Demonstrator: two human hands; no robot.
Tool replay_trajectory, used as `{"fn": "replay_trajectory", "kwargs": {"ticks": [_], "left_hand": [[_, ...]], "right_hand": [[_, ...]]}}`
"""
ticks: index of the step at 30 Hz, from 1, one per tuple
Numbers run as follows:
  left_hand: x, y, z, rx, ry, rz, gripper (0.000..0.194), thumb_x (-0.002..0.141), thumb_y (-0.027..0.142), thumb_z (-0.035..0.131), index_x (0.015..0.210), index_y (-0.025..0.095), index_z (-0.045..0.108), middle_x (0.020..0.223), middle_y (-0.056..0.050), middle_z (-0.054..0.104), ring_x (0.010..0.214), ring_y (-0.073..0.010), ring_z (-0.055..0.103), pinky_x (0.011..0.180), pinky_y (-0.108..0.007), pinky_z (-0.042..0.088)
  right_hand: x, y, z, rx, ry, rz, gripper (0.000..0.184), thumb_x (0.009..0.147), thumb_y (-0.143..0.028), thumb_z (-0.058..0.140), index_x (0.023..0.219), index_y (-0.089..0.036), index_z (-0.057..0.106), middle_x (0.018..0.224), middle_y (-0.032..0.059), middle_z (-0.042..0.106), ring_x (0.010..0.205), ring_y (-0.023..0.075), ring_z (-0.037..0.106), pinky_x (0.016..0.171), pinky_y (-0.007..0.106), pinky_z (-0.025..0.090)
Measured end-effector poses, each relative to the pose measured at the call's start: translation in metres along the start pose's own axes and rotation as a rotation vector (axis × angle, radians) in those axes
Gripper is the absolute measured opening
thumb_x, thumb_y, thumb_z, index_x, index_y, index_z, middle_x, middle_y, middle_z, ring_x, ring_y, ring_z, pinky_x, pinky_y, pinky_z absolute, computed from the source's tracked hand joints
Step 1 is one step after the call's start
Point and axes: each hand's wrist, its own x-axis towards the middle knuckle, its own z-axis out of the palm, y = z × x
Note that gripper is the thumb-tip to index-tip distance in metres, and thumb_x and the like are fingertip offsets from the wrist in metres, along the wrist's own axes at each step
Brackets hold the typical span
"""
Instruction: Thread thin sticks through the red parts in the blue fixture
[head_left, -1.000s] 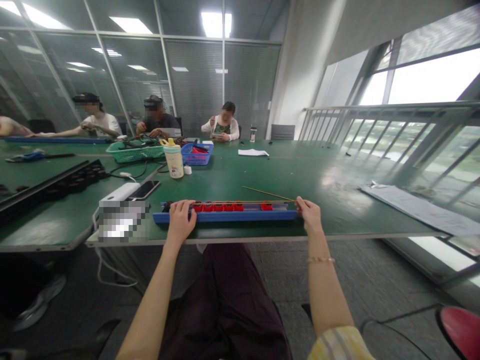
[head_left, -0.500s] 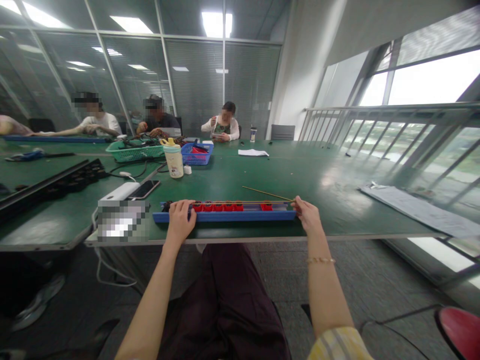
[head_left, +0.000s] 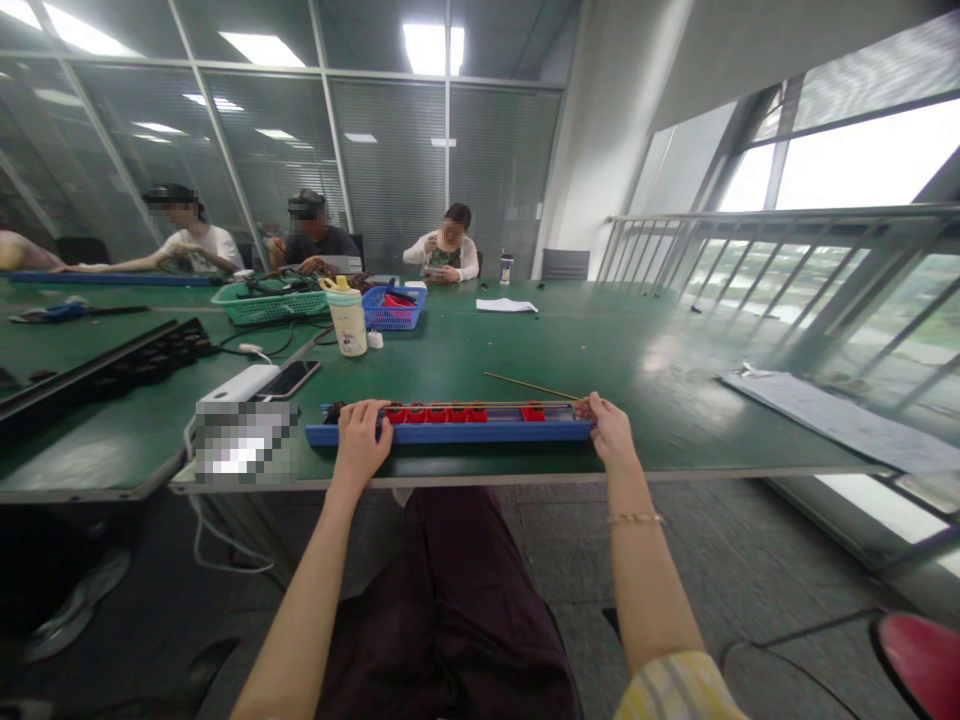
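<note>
While the blue rail (head_left: 465, 433) lies left-to-right at mid-frame, the left hand (head_left: 364, 437) grips near its left end and the right hand (head_left: 612, 428) pinches a yellow strand (head_left: 525, 384) at its right.

One head-worn camera looks forward and down past both hands (head_left: 363, 440), across the green table (head_left: 450, 362)

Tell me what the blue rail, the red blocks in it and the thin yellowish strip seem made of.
Blue rail: smooth, straight-edged, perhaps painted metal or plastic. Red blocks: evenly bright colour, probably plastic. Thin yellowish strip: dull gold, maybe metal or plastic, too fine to tell.
</note>
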Motion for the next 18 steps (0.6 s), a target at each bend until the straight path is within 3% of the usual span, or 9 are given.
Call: {"fn": "replay_trajectory", "kwargs": {"ticks": [6,18], "left_hand": [[0.000,0.001,-0.001,-0.005,-0.002,-0.009,0.030,0.089,0.027,0.044,0.113,0.020,0.060,0.113,-0.011,0.063,0.109,-0.0283,0.053,0.101,-0.046,0.039],[0.000,0.000,0.000,-0.006,0.003,-0.010,0.030,0.090,0.027,0.043,0.112,0.019,0.061,0.113,-0.012,0.063,0.109,-0.0278,0.053,0.101,-0.046,0.040]], "right_hand": [[0.002,-0.003,-0.005,0.064,0.092,0.015,0.041,0.067,-0.054,0.081,0.074,-0.018,0.062,0.063,0.0017,0.070,0.050,0.0116,0.060,0.049,0.024,0.051],[0.006,0.000,-0.018,0.179,0.148,0.030,0.031,0.072,-0.043,0.080,0.078,-0.018,0.063,0.064,0.0008,0.070,0.051,0.0088,0.060,0.051,0.020,0.051]]}}
